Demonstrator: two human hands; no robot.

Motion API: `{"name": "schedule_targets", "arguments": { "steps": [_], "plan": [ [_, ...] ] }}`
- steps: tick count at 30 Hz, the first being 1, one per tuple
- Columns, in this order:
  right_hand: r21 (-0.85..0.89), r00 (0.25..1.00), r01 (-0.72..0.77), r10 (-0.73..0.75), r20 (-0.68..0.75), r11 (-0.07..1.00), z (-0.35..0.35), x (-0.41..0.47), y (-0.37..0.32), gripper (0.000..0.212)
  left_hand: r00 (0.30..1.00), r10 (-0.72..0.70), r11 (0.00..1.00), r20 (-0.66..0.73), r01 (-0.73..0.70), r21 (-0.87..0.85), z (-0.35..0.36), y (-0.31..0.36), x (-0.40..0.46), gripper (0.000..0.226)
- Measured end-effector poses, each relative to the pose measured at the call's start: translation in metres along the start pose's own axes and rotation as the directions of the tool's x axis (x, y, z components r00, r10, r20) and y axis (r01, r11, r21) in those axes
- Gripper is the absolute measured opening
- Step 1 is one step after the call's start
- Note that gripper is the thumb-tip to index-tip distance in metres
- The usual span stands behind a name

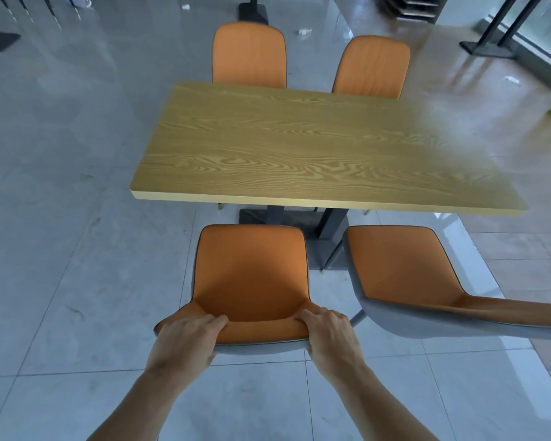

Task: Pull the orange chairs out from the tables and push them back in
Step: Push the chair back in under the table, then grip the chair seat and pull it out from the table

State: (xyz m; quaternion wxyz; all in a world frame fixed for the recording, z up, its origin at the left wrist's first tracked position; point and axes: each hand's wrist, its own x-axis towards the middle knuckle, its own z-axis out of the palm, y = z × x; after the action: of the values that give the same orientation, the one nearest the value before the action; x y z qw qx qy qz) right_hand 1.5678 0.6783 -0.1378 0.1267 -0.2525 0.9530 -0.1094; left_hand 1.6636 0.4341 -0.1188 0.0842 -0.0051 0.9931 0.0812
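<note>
An orange chair (252, 275) with a grey shell stands just in front of me, its seat clear of the wooden table (315, 148). My left hand (188, 338) grips the left end of its backrest top, and my right hand (328, 335) grips the right end. A second orange chair (401, 265) stands to the right, also clear of the table's near edge, turned slightly. Two more orange chairs (248, 55) (372, 68) sit at the table's far side, their seats hidden under the top.
The table rests on a dark pedestal base (277, 214). Glossy grey floor tiles stretch to the left and behind me. Other dark table bases (253, 11) (487, 47) stand at the back, with scraps of litter (304, 31) on the floor.
</note>
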Motion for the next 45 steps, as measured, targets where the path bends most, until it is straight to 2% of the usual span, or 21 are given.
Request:
{"name": "schedule_targets", "arguments": {
  "steps": [4, 15, 20, 23, 25, 27, 29, 31, 34, 37, 40, 43, 45],
  "plan": [
    [-0.022, 1.000, -0.023, 0.023, 0.004, 1.000, 0.002, 0.001, -0.003, 0.044, 1.000, -0.009, 1.000, 0.001, 0.009, 0.010, 0.001, -0.002, -0.001, 0.060],
    [-0.047, 1.000, -0.008, 0.007, -0.008, 0.999, 0.010, 0.003, 0.000, 0.037, 1.000, -0.024, 0.998, -0.012, 0.024, 0.061, 0.004, -0.005, 0.001, 0.055],
    [-0.076, 1.000, -0.004, 0.002, -0.031, 0.997, 0.004, -0.001, -0.002, 0.034, 0.997, -0.064, 0.998, 0.038, 0.063, 0.027, 0.008, -0.007, 0.000, 0.049],
    [-0.160, 0.999, -0.029, 0.031, 0.014, 0.987, -0.006, -0.006, -0.006, 0.056, 0.996, -0.075, 0.997, 0.050, 0.073, 0.041, 0.004, -0.004, 0.000, 0.047],
    [-0.161, 0.999, -0.047, 0.050, 0.017, 0.986, -0.017, -0.015, -0.003, 0.073, 0.994, -0.085, 0.994, 0.066, 0.080, 0.080, -0.004, 0.001, 0.000, 0.058],
    [-0.132, 0.997, -0.078, 0.076, -0.024, 0.988, -0.028, -0.030, 0.007, 0.080, 0.987, -0.111, 0.986, 0.120, 0.094, 0.135, -0.013, 0.005, 0.000, 0.085],
    [-0.114, 0.991, -0.132, 0.128, -0.049, 0.985, -0.039, -0.048, 0.024, 0.082, 0.973, -0.129, 0.988, 0.190, 0.109, 0.113, -0.027, 0.016, -0.001, 0.110],
    [-0.095, 0.980, -0.195, 0.190, -0.060, 0.976, -0.048, -0.067, 0.047, 0.084, 0.982, -0.058, 0.997, 0.179, 0.065, -0.030, -0.043, 0.043, 0.002, 0.116],
    [-0.060, 0.965, -0.252, 0.246, -0.097, 0.966, -0.063, -0.094, 0.089, 0.083, 0.998, 0.059, 0.982, 0.028, -0.053, -0.181, -0.057, 0.105, 0.015, 0.098],
    [-0.071, 0.946, -0.290, 0.275, -0.169, 0.955, -0.084, -0.113, 0.137, 0.078, 0.991, 0.134, 0.973, -0.010, -0.133, -0.187, -0.060, 0.175, 0.036, 0.086],
    [-0.126, 0.934, -0.299, 0.263, -0.241, 0.946, -0.105, -0.123, 0.200, 0.083, 0.984, 0.177, 0.965, -0.021, -0.178, -0.194, -0.053, 0.247, 0.065, 0.085],
    [-0.209, 0.932, -0.298, 0.237, -0.273, 0.931, -0.124, -0.123, 0.287, 0.097, 0.981, 0.187, 0.953, -0.051, -0.194, -0.233, -0.038, 0.328, 0.097, 0.086],
    [-0.252, 0.940, -0.317, 0.267, -0.210, 0.914, -0.144, -0.124, 0.374, 0.106, 0.986, 0.160, 0.951, -0.047, -0.167, -0.259, -0.021, 0.405, 0.136, 0.088]
  ]
}}
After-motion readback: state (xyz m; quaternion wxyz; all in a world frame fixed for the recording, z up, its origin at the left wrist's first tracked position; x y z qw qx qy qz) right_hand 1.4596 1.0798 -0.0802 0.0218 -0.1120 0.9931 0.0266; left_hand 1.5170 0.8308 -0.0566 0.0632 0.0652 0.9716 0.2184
